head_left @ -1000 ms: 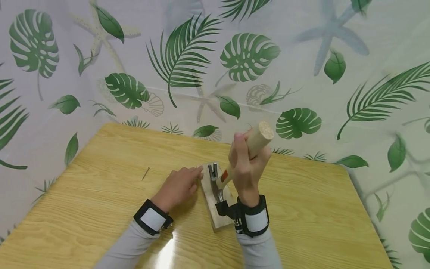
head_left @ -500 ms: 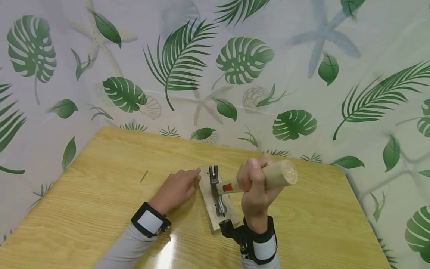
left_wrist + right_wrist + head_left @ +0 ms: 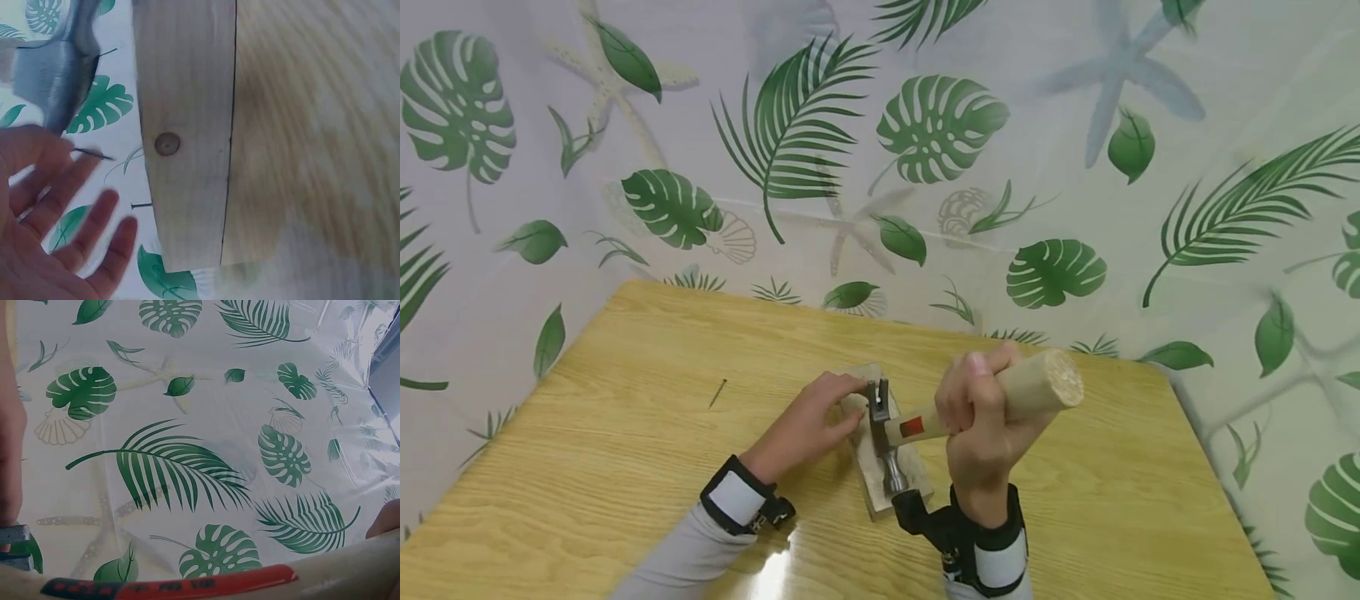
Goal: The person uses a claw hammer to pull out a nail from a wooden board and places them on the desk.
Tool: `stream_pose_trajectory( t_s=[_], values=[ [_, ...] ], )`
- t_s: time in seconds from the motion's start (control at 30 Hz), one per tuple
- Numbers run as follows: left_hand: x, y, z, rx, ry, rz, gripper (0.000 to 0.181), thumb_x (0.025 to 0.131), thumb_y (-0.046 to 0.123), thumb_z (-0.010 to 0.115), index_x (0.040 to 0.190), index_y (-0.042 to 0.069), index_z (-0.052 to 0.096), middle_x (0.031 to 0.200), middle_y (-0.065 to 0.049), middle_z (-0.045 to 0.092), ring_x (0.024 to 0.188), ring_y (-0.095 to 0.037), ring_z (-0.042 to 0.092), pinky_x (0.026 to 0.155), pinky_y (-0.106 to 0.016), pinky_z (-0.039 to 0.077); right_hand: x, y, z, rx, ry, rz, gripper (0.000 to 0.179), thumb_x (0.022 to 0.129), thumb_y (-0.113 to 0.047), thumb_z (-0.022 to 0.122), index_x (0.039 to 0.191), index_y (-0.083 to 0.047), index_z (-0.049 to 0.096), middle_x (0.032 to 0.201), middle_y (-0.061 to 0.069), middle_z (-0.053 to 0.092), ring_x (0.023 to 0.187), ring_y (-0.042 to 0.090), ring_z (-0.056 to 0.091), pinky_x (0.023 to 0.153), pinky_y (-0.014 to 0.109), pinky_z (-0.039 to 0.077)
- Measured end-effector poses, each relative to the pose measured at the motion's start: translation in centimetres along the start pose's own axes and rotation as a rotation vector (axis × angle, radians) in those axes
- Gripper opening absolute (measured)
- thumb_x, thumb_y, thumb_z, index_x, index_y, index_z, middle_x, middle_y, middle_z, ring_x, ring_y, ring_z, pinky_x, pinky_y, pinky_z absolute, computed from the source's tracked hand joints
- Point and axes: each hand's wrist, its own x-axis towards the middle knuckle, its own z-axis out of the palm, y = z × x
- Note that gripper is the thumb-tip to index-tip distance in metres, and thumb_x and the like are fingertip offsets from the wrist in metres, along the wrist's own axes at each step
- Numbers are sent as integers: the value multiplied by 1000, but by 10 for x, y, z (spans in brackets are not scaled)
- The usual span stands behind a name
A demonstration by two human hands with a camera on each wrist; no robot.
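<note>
My right hand (image 3: 988,425) grips the wooden handle of a claw hammer (image 3: 917,427). The hammer's metal head lies over a wooden block (image 3: 876,496), its claw on the far side. Beside that claw is my left hand (image 3: 808,421), its thumb and index finger above the block. In the left wrist view, the thumb and a fingertip of my left hand (image 3: 44,200) pinch a thin nail (image 3: 95,154), its point apart from the block, the other fingers spread. A second nail (image 3: 142,205) stands in the block (image 3: 187,94). The handle, with a red label (image 3: 206,584), crosses the right wrist view.
A loose nail (image 3: 718,393) lies on the wood-grain table (image 3: 647,433) to the left. Behind the table hangs a leaf-print sheet (image 3: 940,50). The right wrist view shows mostly that sheet, with the claw (image 3: 15,547) at its edge.
The hammer handle has swung down to the right with my right hand. My left hand has moved off the block's left edge to the claw, where thumb and index finger come near a nail.
</note>
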Motion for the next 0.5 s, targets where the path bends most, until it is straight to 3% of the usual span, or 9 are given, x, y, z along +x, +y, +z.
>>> stream_pose_trajectory(
  t_s=[0.2,0.5],
  values=[
    [1,5,2,-7,-19,-23,27,92,9,74,118,12,70,114,-2,71,110,-21,64,95,-40,53,2,-6,3,-3,-5,2,24,88,11,38,66,2,32,46,1,26,34,9,24,32,19,22],
    [-1,4,5,19,18,-39,12,89,9,77,98,17,75,102,2,71,101,-16,66,89,-38,55,6,-13,5,-28,1,44,27,89,10,41,65,1,32,45,-1,28,34,6,26,32,18,25]
  ],
)
